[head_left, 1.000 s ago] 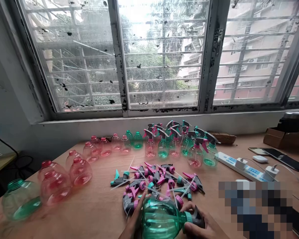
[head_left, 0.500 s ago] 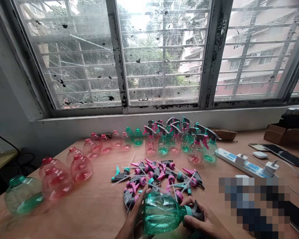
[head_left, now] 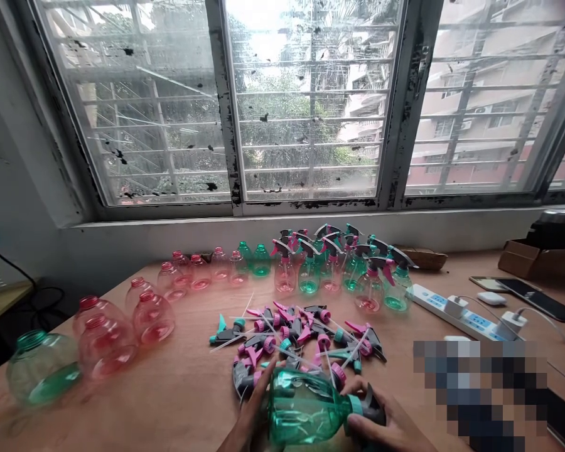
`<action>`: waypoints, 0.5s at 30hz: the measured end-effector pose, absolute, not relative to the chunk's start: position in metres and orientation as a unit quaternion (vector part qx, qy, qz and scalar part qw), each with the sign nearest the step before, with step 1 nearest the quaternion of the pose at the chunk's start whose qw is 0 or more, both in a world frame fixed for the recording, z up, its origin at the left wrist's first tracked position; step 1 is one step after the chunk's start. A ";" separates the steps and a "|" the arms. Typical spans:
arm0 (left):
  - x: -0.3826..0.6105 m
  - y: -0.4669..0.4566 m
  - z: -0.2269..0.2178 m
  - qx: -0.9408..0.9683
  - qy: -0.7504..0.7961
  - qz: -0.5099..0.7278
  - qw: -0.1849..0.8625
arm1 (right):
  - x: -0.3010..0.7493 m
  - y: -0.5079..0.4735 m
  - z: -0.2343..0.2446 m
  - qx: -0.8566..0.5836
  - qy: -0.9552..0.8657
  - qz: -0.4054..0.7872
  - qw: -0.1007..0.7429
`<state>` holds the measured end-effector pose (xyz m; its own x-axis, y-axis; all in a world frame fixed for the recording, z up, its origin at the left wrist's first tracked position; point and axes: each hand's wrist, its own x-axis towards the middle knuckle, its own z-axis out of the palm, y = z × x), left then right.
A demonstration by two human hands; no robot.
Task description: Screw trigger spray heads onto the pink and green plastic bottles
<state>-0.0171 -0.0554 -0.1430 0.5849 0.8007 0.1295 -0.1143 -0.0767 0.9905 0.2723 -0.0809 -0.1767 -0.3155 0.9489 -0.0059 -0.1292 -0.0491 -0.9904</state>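
A clear green spray bottle [head_left: 304,405] lies tilted on its side between my hands at the front of the table, its neck toward the right. My left hand [head_left: 252,411] is wrapped round the bottle's body from the left, partly hidden behind it. At the neck, my right hand [head_left: 386,417] grips the teal collar and dark trigger head [head_left: 370,408], with the thumb on the collar. Just beyond the bottle lies a loose pile of pink, teal and dark grey trigger heads [head_left: 306,329] with thin white tubes.
Open pink bottles [head_left: 108,348] and a green bottle [head_left: 42,370] stand along the left. Several bottles with trigger heads [head_left: 332,270] stand at the back. On the right are a power strip [head_left: 466,311], phones [head_left: 539,295] and a cardboard box [head_left: 539,254].
The green bottle has turned slightly about its long axis. Both hands keep their hold in nearly the same place.
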 end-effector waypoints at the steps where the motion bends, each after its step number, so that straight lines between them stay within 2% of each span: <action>1: -0.018 -0.055 -0.142 0.634 0.275 0.367 0.623 | 0.272 -0.081 -0.176 -0.390 -0.533 0.609 0.439; 15: -0.020 -0.039 -0.151 0.623 0.263 0.369 0.638 | 0.268 -0.076 -0.172 -0.377 -0.537 0.597 0.462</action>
